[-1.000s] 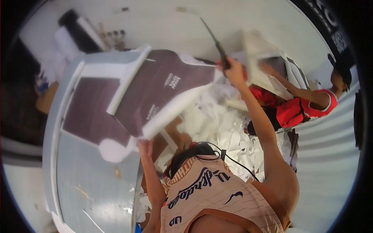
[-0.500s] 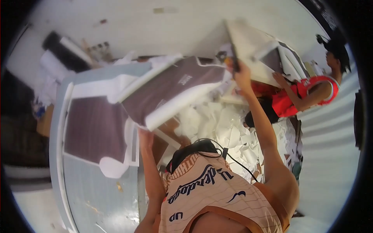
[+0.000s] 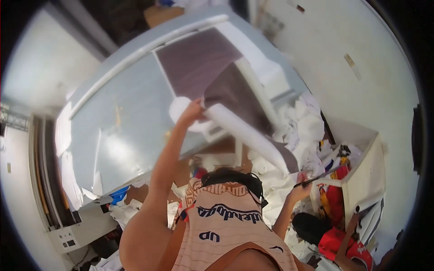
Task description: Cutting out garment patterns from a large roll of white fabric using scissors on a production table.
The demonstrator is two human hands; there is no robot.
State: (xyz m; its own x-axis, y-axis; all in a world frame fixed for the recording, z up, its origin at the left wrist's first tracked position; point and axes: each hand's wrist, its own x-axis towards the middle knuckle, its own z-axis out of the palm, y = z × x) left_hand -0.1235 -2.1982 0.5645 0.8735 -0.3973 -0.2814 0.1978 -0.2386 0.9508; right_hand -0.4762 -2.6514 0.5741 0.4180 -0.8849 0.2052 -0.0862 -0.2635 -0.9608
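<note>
My left hand (image 3: 193, 110) pinches the near corner of a dark brown sheet (image 3: 237, 101) with curled white edges, over the pale blue-grey table (image 3: 108, 140). My right hand (image 3: 299, 187) grips a long, thin, dark tool (image 3: 314, 179) at the sheet's other end; whether its fingers also hold the sheet I cannot tell. Another brown piece with white borders (image 3: 192, 58) lies on the table beyond the held sheet, beside a rounded white scrap (image 3: 178, 109).
A heap of white scraps (image 3: 300, 126) lies right of the table. A co-worker in red (image 3: 334, 244) is at lower right by a white box (image 3: 364, 167) with bags. Grey wall right; upright long boards (image 3: 47, 167) and a white machine (image 3: 79, 239) at left.
My view has turned left, toward the table. The held sheet now slants down to the right, with my right hand and the tool lowered, and the co-worker appears lower in view.
</note>
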